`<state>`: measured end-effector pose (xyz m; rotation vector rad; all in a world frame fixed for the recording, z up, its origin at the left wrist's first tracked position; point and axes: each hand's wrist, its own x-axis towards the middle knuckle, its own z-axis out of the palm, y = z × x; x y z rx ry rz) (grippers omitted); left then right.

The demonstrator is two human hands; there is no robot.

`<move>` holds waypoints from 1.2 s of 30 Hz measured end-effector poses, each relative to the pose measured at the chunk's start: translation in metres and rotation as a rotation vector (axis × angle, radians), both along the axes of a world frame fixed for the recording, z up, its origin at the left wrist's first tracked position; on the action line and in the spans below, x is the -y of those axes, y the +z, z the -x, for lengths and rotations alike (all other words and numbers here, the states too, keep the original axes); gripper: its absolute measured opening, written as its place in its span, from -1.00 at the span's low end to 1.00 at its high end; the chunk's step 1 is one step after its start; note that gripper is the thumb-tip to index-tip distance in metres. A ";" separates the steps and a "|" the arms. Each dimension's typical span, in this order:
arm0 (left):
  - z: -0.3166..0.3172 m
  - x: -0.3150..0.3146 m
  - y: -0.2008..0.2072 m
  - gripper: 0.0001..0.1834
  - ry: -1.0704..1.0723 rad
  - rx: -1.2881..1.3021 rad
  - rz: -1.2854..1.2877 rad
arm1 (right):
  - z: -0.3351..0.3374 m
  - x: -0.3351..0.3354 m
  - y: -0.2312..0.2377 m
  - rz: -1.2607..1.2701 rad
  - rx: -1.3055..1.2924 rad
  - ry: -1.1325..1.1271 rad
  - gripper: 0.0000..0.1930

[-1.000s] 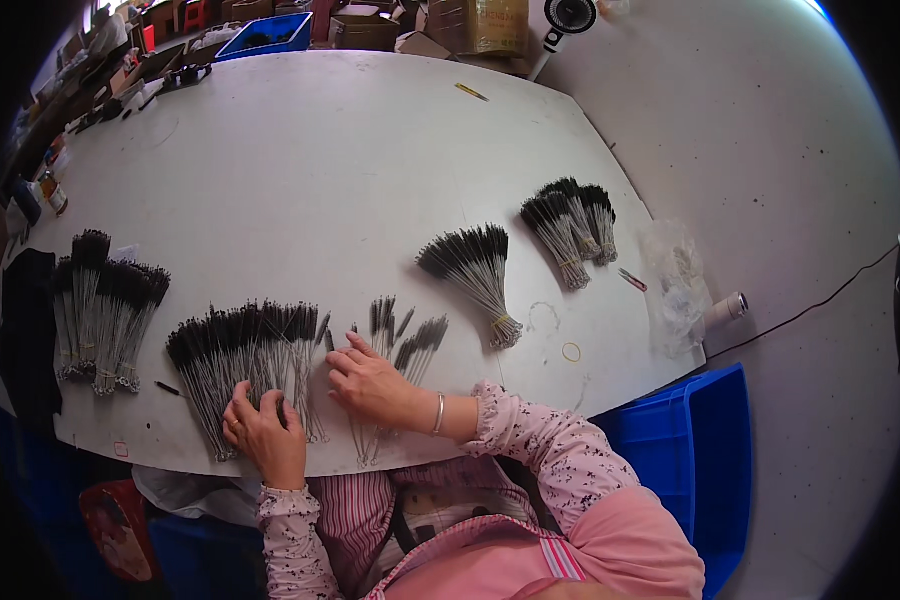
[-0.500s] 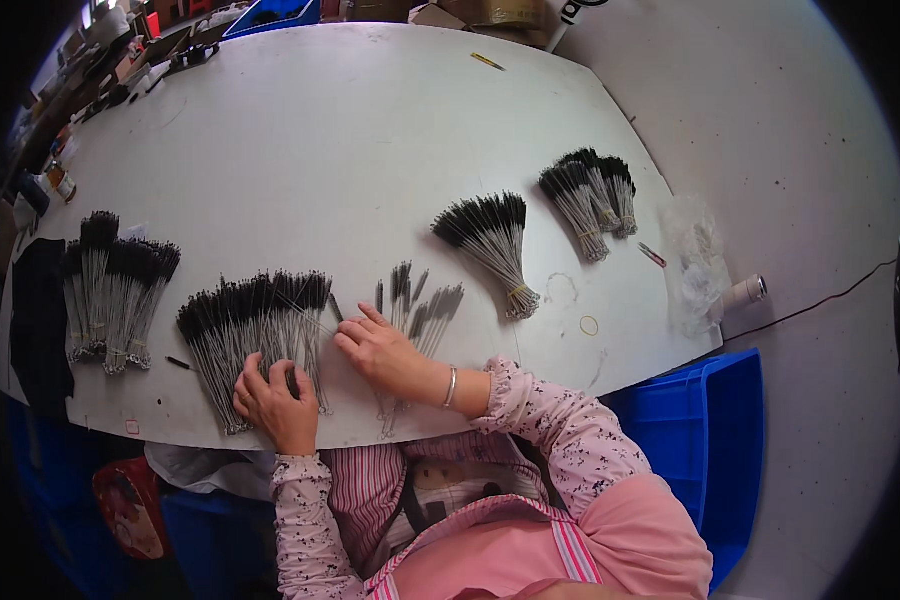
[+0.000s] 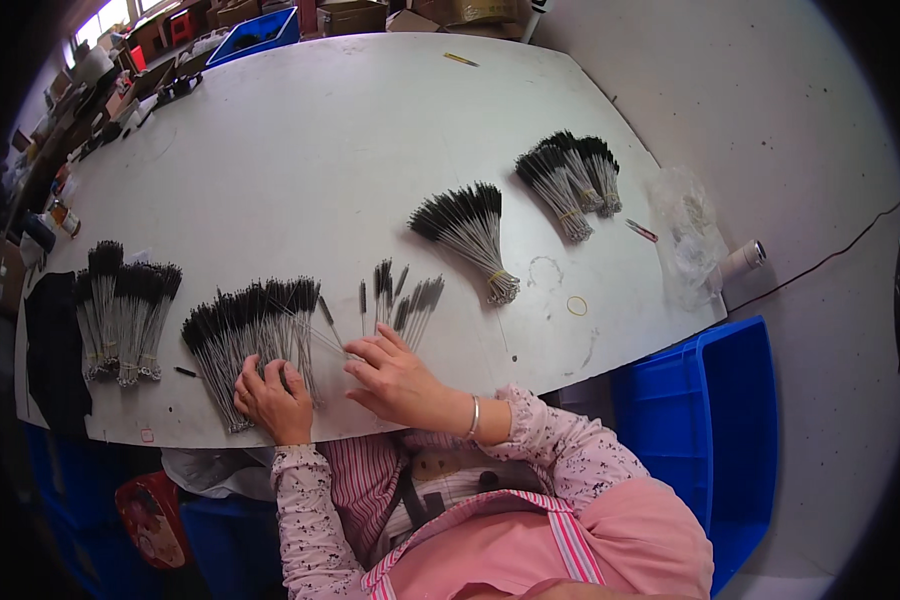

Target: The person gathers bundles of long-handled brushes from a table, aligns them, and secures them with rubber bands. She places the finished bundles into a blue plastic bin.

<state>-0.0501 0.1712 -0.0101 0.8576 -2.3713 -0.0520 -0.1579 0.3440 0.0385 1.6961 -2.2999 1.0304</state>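
A fanned row of thin wire brushes (image 3: 255,325) with black bristle heads and looped wire ends lies near the table's front edge. My left hand (image 3: 275,400) rests on the lower wires, its fingers bent and apart. Right of the row, my right hand (image 3: 398,380) hovers with spread fingers over a smaller group of loose brushes (image 3: 383,280), covering their lower ends. A single brush (image 3: 326,310) slants between the row and my right fingertips; whether they touch its wire I cannot tell.
Tied brush bundles stand at the left (image 3: 130,310), at right of centre (image 3: 470,235) and farther right (image 3: 570,180). A yellow rubber band (image 3: 577,306), a red cutter (image 3: 641,231), a clear plastic bag (image 3: 690,235) and a blue crate (image 3: 700,420) are on the right.
The whole view has shifted slightly. My right hand has drawn back toward me and right, its fingers spreading away from the row. My left hand stays on the row.
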 end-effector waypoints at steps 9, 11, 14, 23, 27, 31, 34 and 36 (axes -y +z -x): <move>-0.001 -0.001 -0.005 -0.78 0.004 -0.004 0.022 | -0.010 -0.072 -0.009 0.069 0.117 -0.174 -0.70; 0.001 -0.002 -0.006 -0.78 -0.003 -0.014 0.029 | -0.008 -0.083 -0.014 0.063 0.126 -0.218 -0.72; 0.003 -0.001 -0.006 -0.79 -0.010 -0.031 0.058 | -0.007 -0.087 -0.013 0.056 0.188 -0.201 -0.73; 0.001 0.000 -0.007 -0.86 0.026 -0.120 0.165 | -0.024 -0.037 -0.013 0.067 0.196 -0.027 -0.73; -0.007 -0.001 -0.005 -0.86 0.012 -0.153 0.092 | -0.027 -0.012 -0.011 -0.047 0.057 -0.012 -0.66; -0.011 0.000 -0.004 -0.85 0.026 -0.154 0.072 | -0.027 0.016 -0.010 -0.159 0.012 0.012 -0.56; -0.008 0.004 -0.010 -0.86 0.016 -0.171 0.087 | -0.024 0.038 -0.015 -0.185 -0.075 0.086 -0.48; -0.007 0.005 -0.013 -0.86 0.024 -0.155 0.102 | -0.021 0.050 -0.017 -0.196 -0.115 0.148 -0.44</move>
